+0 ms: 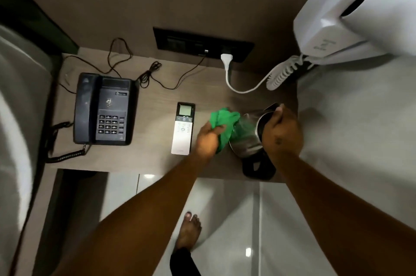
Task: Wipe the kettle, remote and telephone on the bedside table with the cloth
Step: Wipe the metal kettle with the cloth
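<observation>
While the right hand grips the kettle at the worktop's right end, the left hand presses a clutched cloth against its side, just right of the remote.

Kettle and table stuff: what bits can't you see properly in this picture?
- Kettle, head view: its handle and lid are hidden by the right hand; the green cloth in the left hand covers part of its side.
- Remote: button labels too small to read.
- Telephone: keypad numbers too small to read.
- White wall unit: cut off by the right edge.
</observation>
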`<state>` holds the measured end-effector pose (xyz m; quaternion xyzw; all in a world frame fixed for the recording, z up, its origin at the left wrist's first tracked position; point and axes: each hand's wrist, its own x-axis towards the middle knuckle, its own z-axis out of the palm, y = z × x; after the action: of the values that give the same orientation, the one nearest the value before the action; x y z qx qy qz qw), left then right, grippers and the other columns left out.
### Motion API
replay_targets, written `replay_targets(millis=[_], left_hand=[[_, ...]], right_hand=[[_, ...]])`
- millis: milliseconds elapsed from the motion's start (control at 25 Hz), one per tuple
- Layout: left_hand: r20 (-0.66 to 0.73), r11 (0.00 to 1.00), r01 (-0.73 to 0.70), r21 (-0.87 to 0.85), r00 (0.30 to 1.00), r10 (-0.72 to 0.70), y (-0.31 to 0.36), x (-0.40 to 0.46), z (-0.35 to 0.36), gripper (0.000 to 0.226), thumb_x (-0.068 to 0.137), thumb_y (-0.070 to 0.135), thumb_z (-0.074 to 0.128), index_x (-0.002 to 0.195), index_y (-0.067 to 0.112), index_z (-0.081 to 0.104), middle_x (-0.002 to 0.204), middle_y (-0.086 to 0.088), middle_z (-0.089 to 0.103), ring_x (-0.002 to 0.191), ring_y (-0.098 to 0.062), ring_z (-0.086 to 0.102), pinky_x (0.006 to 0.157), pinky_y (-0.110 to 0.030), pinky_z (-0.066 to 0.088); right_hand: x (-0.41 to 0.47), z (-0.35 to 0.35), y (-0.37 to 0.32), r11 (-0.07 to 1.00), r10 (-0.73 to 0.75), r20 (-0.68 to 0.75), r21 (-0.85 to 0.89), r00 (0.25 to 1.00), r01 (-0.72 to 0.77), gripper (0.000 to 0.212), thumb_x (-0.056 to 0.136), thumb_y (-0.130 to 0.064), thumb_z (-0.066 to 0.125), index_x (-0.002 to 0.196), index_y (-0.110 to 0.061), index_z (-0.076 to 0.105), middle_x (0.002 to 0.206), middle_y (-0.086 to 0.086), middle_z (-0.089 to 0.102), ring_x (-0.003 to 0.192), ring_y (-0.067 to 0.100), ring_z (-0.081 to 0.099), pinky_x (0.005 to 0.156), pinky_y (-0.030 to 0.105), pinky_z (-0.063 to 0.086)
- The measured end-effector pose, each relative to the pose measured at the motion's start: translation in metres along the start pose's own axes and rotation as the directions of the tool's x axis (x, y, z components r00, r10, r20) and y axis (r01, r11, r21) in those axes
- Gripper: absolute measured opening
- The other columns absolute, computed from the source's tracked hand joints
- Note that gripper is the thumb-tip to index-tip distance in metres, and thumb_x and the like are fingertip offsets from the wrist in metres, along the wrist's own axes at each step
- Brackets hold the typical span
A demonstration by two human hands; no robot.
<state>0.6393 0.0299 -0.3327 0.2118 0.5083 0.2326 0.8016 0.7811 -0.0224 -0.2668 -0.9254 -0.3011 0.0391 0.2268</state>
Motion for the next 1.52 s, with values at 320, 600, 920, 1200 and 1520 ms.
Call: replay_targets(millis=[320,600,920,1200,1520], left_hand=[[0.075,0.990,-0.027,0.140,0.997,0.016,0.005,0.036,0.045,0.040,0.077,0.036,0.074,0.107,0.010,0.074,0.115,-0.021,0.073,0.115,-0.041,0.068,0.102,-0.046,0.054],[-0.037,0.972,-0.180,0.153,0.982,0.187,-0.045,0.010,0.025,0.055,0.087,0.037,0.070,0.135,0.019,0.050,0.139,-0.014,0.057,0.124,-0.032,0.062,0.102,-0.043,0.054],[0.133,0.902,-0.268,0.339,0.963,0.236,0.000,0.031,0.055,0.036,0.084,0.038,0.068,0.119,0.027,0.068,0.129,-0.017,0.067,0.120,-0.032,0.065,0.108,-0.054,0.049],[-0.162,0.953,-0.210,0.219,0.955,0.248,-0.094,-0.025,0.035,0.059,0.087,0.069,0.053,0.142,0.048,0.040,0.157,-0.006,0.044,0.143,-0.024,0.045,0.116,-0.049,0.042],[-0.005,0.939,-0.174,0.296,0.983,0.184,-0.004,0.053,0.057,0.048,0.079,0.035,0.062,0.122,0.015,0.068,0.124,-0.016,0.071,0.117,-0.033,0.066,0.108,-0.054,0.049]], right_hand=[[0.000,0.003,0.003,0.999,-0.037,-0.046,-0.019,0.998,0.036,0.039,0.099,-0.029,0.036,0.117,-0.008,0.063,0.115,0.014,0.069,0.105,0.028,0.064,0.091,0.032,0.048],[-0.002,0.002,0.004,0.998,-0.059,-0.041,-0.034,0.997,0.058,0.043,0.099,-0.032,0.032,0.120,-0.008,0.061,0.118,0.014,0.068,0.108,0.028,0.063,0.094,0.037,0.051],[-0.002,0.003,0.004,0.999,-0.050,-0.033,-0.002,0.998,0.050,0.042,0.099,-0.030,0.033,0.120,-0.007,0.061,0.119,0.014,0.067,0.110,0.027,0.062,0.093,0.032,0.047],[-0.002,0.003,0.006,0.999,-0.053,-0.020,0.009,0.998,0.053,0.041,0.100,-0.030,0.033,0.122,-0.008,0.059,0.122,0.013,0.066,0.112,0.027,0.061,0.092,0.030,0.046],[-0.003,0.004,0.005,0.998,-0.056,-0.054,0.002,0.997,0.056,0.037,0.100,-0.027,0.036,0.119,-0.007,0.061,0.117,0.013,0.068,0.107,0.025,0.063,0.086,0.022,0.038]])
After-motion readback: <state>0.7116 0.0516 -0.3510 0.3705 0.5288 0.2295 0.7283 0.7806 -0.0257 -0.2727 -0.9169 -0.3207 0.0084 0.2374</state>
